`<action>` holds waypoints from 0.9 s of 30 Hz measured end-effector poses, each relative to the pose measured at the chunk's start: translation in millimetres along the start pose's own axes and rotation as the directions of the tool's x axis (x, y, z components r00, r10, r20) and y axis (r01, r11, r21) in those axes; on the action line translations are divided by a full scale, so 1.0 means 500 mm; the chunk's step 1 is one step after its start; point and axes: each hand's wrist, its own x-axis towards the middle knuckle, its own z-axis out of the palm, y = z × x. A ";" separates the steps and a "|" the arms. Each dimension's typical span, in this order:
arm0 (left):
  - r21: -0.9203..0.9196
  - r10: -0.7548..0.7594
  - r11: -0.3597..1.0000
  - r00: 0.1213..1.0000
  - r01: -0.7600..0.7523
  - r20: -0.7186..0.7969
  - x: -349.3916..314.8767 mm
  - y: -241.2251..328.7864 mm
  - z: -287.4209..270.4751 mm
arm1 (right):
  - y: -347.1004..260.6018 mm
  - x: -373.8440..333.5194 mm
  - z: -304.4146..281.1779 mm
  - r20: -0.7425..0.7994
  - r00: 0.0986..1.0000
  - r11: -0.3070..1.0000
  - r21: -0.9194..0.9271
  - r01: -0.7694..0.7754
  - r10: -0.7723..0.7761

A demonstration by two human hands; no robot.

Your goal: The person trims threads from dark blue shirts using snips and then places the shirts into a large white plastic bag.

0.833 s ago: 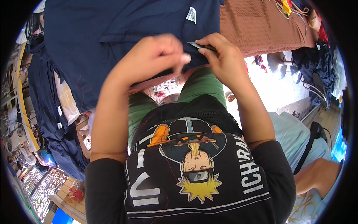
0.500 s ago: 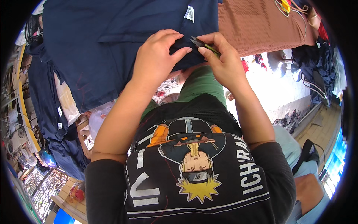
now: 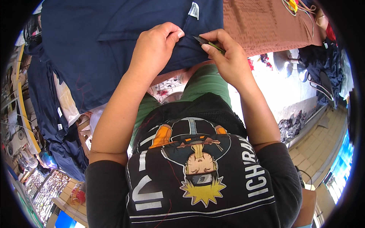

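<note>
A navy garment [image 3: 114,53] lies spread over the table, its white label [image 3: 194,10] standing up beyond my hands. My left hand [image 3: 156,45] is above the cloth with thumb and forefinger pinched together by a seam fold. What lies between those fingertips is too small to make out. Just to the right, my right hand [image 3: 228,53] grips small thread snips [image 3: 207,42], green along the handle. Their dark blades point left, toward the left fingertips, close over the garment and a short way apart from that hand.
Brown patterned cloth [image 3: 262,26] covers the table's right side, with yellow and pale cords [image 3: 292,5] at its far corner. More navy clothes [image 3: 57,125] hang at the left. At the right stand a round metal fan-like object [image 3: 282,62] and dark garments [image 3: 323,64]. Thread scraps litter the floor.
My left hand has closed from spread fingers into a pinch and shifted slightly left and away from me. The snips stay in my right hand, almost in place.
</note>
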 end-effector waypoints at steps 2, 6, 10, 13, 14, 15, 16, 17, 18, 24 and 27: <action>-0.092 -0.083 0.992 0.995 0.087 0.048 0.003 0.001 -0.006 | -0.010 0.001 0.000 0.017 0.999 0.999 -0.044 -0.028 0.029; -0.168 -0.120 0.976 0.985 0.139 0.120 0.008 -0.010 -0.009 | -0.013 0.008 -0.005 0.054 0.998 0.997 -0.081 -0.008 0.012; -0.222 -0.136 0.961 0.982 0.164 0.133 0.010 -0.012 -0.006 | -0.025 0.012 -0.004 0.076 0.997 0.985 -0.171 0.033 -0.020; -0.239 -0.132 0.957 0.981 0.163 0.140 0.011 -0.017 -0.005 | -0.036 0.018 0.000 0.093 0.994 0.966 -0.246 0.081 -0.060; -0.243 -0.128 0.957 0.981 0.160 0.143 0.012 -0.019 -0.005 | -0.038 0.020 0.002 0.099 0.992 0.959 -0.266 0.098 -0.074; -0.249 -0.126 0.956 0.982 0.158 0.142 0.011 -0.021 -0.005 | -0.038 0.021 0.003 0.103 0.991 0.951 -0.290 0.106 -0.080; -0.254 -0.123 0.955 0.982 0.156 0.141 0.011 -0.021 -0.004 | -0.039 0.023 0.005 0.108 0.991 0.943 -0.313 0.115 -0.085; -0.259 -0.120 0.954 0.983 0.154 0.141 0.011 -0.021 -0.004 | -0.039 0.024 0.006 0.111 0.990 0.933 -0.337 0.122 -0.090; -0.247 -0.126 0.956 0.982 0.159 0.144 0.011 -0.019 -0.005 | -0.039 0.027 0.009 0.118 0.989 0.928 -0.349 0.129 -0.093; -0.258 -0.125 0.953 0.982 0.158 0.140 0.012 -0.024 -0.003 | -0.036 0.033 0.012 0.139 0.981 0.885 -0.430 0.181 -0.133; -0.270 -0.131 0.949 0.982 0.165 0.139 0.013 -0.024 -0.002 | -0.037 0.033 0.010 0.135 0.981 0.885 -0.428 0.185 -0.140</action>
